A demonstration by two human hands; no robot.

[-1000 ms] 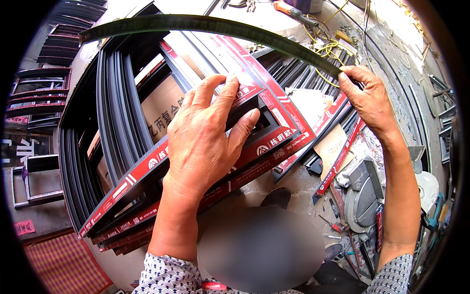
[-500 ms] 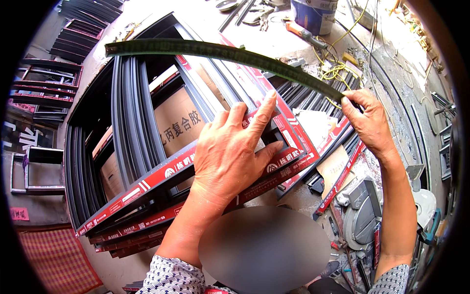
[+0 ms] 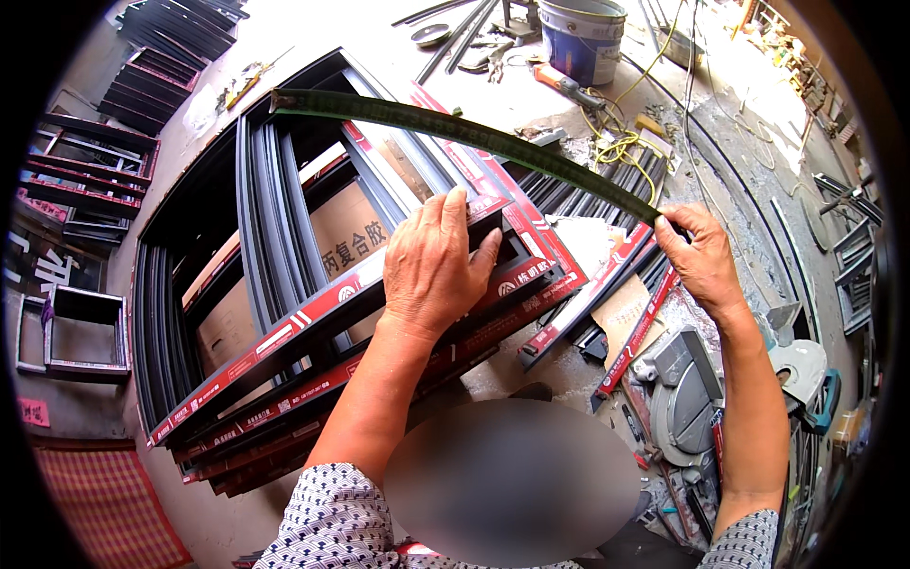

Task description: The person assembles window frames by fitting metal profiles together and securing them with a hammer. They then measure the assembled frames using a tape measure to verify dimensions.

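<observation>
My right hand [image 3: 701, 261] pinches one end of a long dark green strip [image 3: 455, 128] between thumb and fingers. The strip arcs leftward above a stack of dark window frames, its far end hanging free over the back. My left hand [image 3: 431, 261] lies on the near rail of the top window frame [image 3: 275, 346], close to its right corner. Its fingers curl together over the rail with the thumb on the near side; the fingertips are partly hidden. Red printed film covers the rail, and loose dark profiles [image 3: 275, 218] lie across the frame.
Right of the stack are a saw-like machine [image 3: 682, 398], dark profiles [image 3: 626, 204] and a yellow cord [image 3: 626, 142]. A bucket [image 3: 583, 43] and an orange-handled power tool [image 3: 569, 85] are farther back. More frames [image 3: 90, 327] stand at the left. A blurred oval hides the lower middle.
My left hand's fingers, spread before with the index stretched out, have drawn together over the rail. The strip's free end has shifted right across the stack. My whole view has moved slightly.
</observation>
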